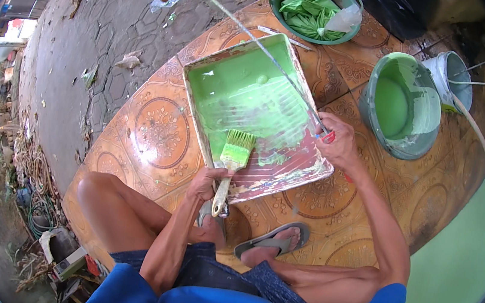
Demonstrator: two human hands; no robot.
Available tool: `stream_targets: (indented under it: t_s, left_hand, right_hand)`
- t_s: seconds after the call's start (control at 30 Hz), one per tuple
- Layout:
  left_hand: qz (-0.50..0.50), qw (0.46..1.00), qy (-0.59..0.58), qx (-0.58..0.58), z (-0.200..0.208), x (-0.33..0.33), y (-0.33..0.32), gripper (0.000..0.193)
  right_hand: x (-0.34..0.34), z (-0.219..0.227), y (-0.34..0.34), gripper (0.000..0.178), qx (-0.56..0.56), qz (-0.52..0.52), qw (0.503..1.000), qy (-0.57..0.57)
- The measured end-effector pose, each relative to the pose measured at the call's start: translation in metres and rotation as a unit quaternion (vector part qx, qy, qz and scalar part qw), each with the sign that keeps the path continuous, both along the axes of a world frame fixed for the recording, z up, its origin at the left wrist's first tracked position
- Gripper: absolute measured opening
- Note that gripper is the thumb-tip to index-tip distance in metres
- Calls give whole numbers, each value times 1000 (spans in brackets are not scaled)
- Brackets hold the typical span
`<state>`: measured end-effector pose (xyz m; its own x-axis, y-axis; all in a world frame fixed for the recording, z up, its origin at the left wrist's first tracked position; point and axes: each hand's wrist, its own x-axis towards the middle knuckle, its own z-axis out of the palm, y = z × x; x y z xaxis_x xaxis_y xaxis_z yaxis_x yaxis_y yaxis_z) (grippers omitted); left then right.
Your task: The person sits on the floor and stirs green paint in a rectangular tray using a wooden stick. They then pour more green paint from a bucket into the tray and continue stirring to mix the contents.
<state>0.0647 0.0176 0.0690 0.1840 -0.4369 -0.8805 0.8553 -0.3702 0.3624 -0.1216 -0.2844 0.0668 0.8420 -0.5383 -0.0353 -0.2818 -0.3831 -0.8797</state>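
My left hand (206, 184) is closed around the pale handle of a wide paintbrush (236, 149), its bristles coated in green. The brush lies over the lower left of a paint tray (293, 161), which holds wet green paint at its far end and shows dark red ridges nearer me. Beside the tray's right rim, my right hand (338, 144) grips the red handle of a paint roller frame (261, 48). Its long bent metal rod crosses above the tray toward the far left and ends at a brown cylinder.
Right of the tray stand a bucket of green paint (395, 103) and a white pail (454, 77). A dark green basin (281, 12) with a green plastic bag sits beyond the tray. Patterned orange tiles (163, 130) meet grey paving (71, 70) on the left. My sandalled feet are near the tray.
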Motion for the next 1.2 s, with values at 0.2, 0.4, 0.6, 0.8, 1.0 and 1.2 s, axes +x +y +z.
stream_targets:
  t_s: [0.2, 0.4, 0.6, 0.8, 1.0, 1.2]
  left_hand:
    - [-16, 999, -25, 23, 65, 5, -5, 26]
    - [-40, 999, -36, 8, 150, 7, -9, 25]
    - [-120, 991, -52, 13, 273, 6, -32, 30]
    - [-217, 974, -58, -20, 433, 4, -31, 27]
    - [-312, 947, -39, -61, 570, 15, -27, 29]
    - [-444, 891, -40, -87, 643, 48, -26, 35]
  right_hand:
    - [-8, 72, -1, 14, 42, -28, 999, 8]
    - [-34, 177, 10, 20, 70, -82, 994, 29]
    - [-77, 298, 28, 29, 63, -161, 985, -9]
    - [-120, 461, 77, 24, 79, -249, 964, -42]
    - [-142, 606, 146, 25, 42, -338, 939, -38]
    - [-131, 684, 237, 37, 39, -445, 894, -24]
